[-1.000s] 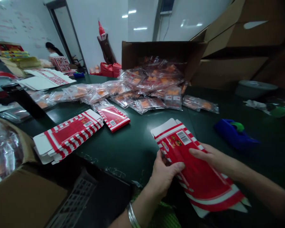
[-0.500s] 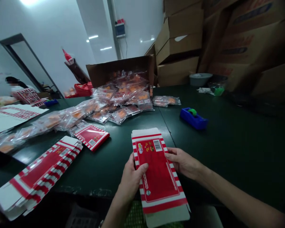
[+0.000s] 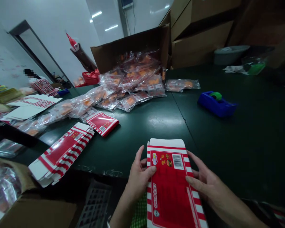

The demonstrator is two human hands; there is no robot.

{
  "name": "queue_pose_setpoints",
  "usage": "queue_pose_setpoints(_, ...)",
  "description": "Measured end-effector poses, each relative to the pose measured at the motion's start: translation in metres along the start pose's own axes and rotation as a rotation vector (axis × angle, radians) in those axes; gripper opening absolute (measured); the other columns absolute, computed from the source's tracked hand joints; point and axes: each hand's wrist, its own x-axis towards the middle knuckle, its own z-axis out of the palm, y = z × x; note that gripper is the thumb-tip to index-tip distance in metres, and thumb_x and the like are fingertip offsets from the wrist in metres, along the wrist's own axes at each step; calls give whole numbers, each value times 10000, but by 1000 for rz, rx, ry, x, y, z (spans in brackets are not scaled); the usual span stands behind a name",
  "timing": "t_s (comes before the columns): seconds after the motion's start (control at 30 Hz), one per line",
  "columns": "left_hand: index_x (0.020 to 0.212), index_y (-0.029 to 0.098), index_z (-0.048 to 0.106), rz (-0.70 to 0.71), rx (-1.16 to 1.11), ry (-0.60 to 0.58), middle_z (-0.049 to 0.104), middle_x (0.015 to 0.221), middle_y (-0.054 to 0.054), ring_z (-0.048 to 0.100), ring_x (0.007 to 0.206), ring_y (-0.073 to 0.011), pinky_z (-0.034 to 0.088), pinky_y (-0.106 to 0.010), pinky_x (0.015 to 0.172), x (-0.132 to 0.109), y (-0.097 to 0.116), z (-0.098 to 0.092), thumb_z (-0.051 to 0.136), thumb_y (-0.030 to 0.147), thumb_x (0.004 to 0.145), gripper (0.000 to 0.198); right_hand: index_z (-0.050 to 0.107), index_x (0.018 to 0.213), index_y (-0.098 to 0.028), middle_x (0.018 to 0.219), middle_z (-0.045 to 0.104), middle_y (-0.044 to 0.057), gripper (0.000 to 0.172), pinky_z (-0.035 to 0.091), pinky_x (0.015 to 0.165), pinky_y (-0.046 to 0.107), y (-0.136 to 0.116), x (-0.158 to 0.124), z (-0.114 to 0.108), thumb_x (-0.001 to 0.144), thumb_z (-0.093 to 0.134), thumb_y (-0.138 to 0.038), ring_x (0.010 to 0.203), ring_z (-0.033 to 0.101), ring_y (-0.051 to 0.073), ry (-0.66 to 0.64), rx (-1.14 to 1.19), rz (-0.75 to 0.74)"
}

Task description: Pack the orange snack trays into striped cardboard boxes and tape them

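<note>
A flattened red-and-white striped carton with a barcode lies upright between my hands, its lower end cut off by the frame. My left hand grips its left edge, thumb on the printed face. My right hand holds the right edge with spread fingers. To the left, a stack of the same flat cartons lies on the dark green table. A single carton lies beyond it, against a spill of clear bags with orange contents.
An open cardboard box lies tipped behind the bags. A blue tape dispenser stands at the right of the table. Stacked cartons rise at the back right. A seated person works at the far left.
The carton has swung from a slant to upright between my hands, and my right fingers have spread. The view has turned, shifting the table contents.
</note>
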Motion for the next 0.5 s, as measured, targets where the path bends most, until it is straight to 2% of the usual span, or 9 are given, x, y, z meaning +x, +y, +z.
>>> queue_pose_setpoints(0.07, 1513, 245, 213, -31, -44, -91, 714, 1103, -133, 707, 939, -290, 554, -403, 817, -2, -2, 0, 833, 319, 681, 1040, -76, 1515, -442, 1401, 510, 149, 1112, 585, 812, 521, 1, -3, -4, 759, 737, -505, 1049, 670, 349, 11, -49, -4)
queue_pose_setpoints(0.13, 1495, 248, 240, -71, -71, -166, 711, 1106, -134, 706, 951, -295, 556, -398, 810, -9, -4, 1, 811, 307, 710, 972, -46, 1525, -422, 1427, 482, 147, 1122, 572, 855, 529, 2, -6, -9, 743, 756, -486, 1117, 633, 354, -29, -100, -2)
queue_pose_setpoints(0.2, 1457, 251, 295, -102, -43, -164, 712, 1095, -128, 711, 931, -286, 559, -389, 794, -17, -3, 3, 778, 319, 752, 857, 18, 1535, -387, 1425, 482, 147, 1112, 557, 898, 528, 3, -10, -12, 724, 774, -473, 1136, 620, 349, -79, -128, 1)
queue_pose_setpoints(0.3, 1346, 234, 413, -64, 73, -71, 718, 1056, -112, 712, 878, -254, 560, -369, 782, -24, 0, 7, 739, 383, 786, 665, 93, 1523, -364, 1379, 527, 144, 1084, 577, 863, 513, 6, -18, -15, 700, 789, -476, 1069, 656, 335, -86, -147, -3)
queue_pose_setpoints(0.4, 1213, 215, 515, 0, 150, -27, 726, 988, -84, 692, 829, -221, 552, -327, 742, -25, 1, 12, 717, 439, 784, 524, 312, 1438, -337, 1260, 617, 120, 874, 617, 699, 445, 5, -25, -17, 711, 763, -514, 942, 697, 305, -27, -227, -41)
queue_pose_setpoints(0.5, 1015, 196, 626, 55, 286, -22, 710, 843, -33, 636, 722, -165, 498, -248, 644, -24, -1, 15, 661, 437, 819, 313, 596, 1150, -256, 1061, 698, 80, 505, 603, 669, 388, 2, -32, -17, 754, 702, -550, 819, 694, 251, 102, -354, -149)
